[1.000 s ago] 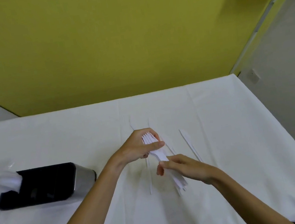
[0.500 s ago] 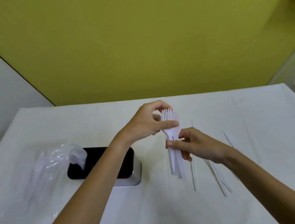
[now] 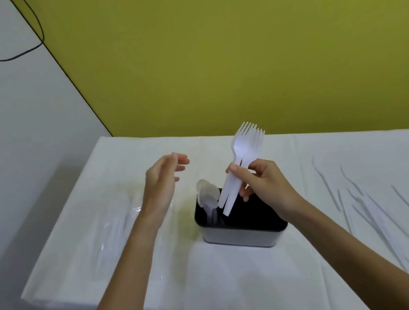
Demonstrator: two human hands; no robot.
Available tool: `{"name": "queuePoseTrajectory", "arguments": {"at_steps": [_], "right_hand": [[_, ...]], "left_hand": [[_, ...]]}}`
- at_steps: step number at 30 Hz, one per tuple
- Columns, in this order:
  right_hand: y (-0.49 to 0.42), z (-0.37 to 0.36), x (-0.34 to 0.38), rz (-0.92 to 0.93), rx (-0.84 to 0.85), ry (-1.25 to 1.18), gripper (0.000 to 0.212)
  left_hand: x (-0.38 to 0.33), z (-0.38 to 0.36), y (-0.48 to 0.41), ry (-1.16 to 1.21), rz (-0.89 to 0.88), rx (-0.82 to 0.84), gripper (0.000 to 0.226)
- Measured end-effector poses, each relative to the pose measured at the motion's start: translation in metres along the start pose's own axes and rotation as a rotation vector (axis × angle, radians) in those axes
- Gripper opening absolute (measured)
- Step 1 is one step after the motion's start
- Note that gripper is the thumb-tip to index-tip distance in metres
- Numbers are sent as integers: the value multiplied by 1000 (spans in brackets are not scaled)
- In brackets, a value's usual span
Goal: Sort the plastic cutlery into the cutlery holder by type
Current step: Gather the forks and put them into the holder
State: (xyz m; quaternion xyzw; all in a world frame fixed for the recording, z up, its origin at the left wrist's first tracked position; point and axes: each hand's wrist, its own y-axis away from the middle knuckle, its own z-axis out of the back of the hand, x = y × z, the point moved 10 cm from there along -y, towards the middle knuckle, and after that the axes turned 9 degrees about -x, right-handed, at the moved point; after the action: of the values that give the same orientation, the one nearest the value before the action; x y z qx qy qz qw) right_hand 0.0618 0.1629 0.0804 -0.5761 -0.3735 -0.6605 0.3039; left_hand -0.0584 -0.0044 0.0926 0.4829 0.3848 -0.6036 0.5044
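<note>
Head: forks (image 3: 247,146) (tines up) over holder (image 3: 236,237)

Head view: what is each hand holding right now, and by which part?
The right hand pinches a bunch of white forks by their handles, tines up. The left hand is open, holding nothing.

- Spoons (image 3: 208,197) filled the cutlery holder's (image 3: 238,236) 9 o'clock end; its remaining opening stood free beneath the right hand's (image 3: 266,188) forks (image 3: 247,146).
- Loose cutlery (image 3: 380,214) blocked 3 o'clock, a plastic bag (image 3: 114,228) 9 o'clock.
</note>
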Motion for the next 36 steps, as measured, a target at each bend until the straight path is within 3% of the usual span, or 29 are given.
{"name": "queuePoseTrajectory", "arguments": {"at_steps": [7,11,14,18,21,25,28,36], "right_hand": [[6,6,-27,36,-174,163,24],[11,2,-35,119,-169,391,17],[13,-12,-35,197,-120,639,26],[12,-23,-40,145,-47,850,28],[12,-26,-33,185,-59,881,42],[13,-14,-26,194,-151,821,22],[17,-13,-23,276,-171,848,49],[25,-27,-17,416,-166,736,46]], "left_hand": [[83,-25,22,139,223,137,39],[98,-39,33,176,295,157,41],[99,-44,38,180,306,155,43],[99,-44,41,166,297,114,45],[99,-44,41,163,306,88,47],[103,-44,44,184,339,43,42],[105,-45,48,207,359,1,32],[106,-47,49,213,354,-11,35]]}}
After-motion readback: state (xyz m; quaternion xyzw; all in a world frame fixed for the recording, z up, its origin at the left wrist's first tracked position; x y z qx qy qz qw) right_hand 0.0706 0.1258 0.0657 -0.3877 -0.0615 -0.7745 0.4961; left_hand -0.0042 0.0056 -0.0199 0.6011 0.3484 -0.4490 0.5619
